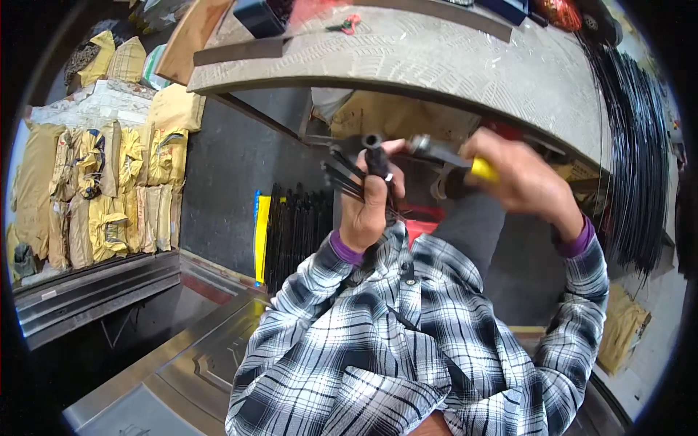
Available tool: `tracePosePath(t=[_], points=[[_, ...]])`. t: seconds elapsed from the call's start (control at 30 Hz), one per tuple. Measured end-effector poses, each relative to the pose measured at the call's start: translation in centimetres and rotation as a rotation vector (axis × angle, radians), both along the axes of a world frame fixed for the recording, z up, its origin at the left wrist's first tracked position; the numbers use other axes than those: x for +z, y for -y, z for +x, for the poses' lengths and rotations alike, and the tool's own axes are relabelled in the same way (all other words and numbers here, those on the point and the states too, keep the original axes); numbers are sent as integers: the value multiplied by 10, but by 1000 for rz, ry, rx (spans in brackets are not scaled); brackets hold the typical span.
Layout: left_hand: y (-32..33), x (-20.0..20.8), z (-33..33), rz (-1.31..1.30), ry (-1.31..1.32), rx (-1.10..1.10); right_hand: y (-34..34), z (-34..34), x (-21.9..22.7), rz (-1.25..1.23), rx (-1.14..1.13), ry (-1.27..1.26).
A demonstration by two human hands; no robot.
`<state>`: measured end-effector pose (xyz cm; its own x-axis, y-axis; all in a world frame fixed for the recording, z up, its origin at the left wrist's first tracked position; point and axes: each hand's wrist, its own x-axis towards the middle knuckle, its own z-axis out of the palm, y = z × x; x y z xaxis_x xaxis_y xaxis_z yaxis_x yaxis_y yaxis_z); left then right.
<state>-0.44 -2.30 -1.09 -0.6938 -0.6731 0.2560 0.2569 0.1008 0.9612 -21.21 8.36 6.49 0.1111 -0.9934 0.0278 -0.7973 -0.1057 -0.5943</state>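
The left hand [366, 203] is clamping its fingers on a black tube [377, 161], at nine o'clock from the yellow-handled metal tool [445, 154] the right hand [520, 174] is gripping. Good control is probably requiring a steady tube and clear fingertips.

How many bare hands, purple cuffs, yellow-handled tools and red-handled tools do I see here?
Bare left hand and bare right hand: 2
Purple cloth cuffs: 2
Yellow-handled metal tool, in the right hand: 1
Small red-handled tool, on the grey tabletop: 1
Total: 6
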Motion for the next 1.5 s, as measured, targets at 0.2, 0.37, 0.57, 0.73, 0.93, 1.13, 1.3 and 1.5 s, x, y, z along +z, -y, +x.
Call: tracePosePath(t=[0.2,0.37,0.57,0.73,0.93,1.13,1.3,1.5], points=[[-9,-6,-5,-95,-111,163,31,-93,-41,-205,-425,-655],[30,24,5,193,-452,318,17,-23,-75,-768,-89,-433],[81,-5,-5,955,-734,321,-24,82,-128,-99,-192,746],[14,-51,-33,825,441,-146,-3,24,-90,-913,-425,1191],[-16,19,-24,-277,10,-45,18,71,-106,-358,-689,924],[-15,47,-23,-351,5,109,11,119,-178,-296,-623,1058],[-28,43,-18,-302,-28,200,2,106,-122,-355,-452,1195],[-31,53,-19,-283,-58,96,1,81,-49,-530,-325,1318]])
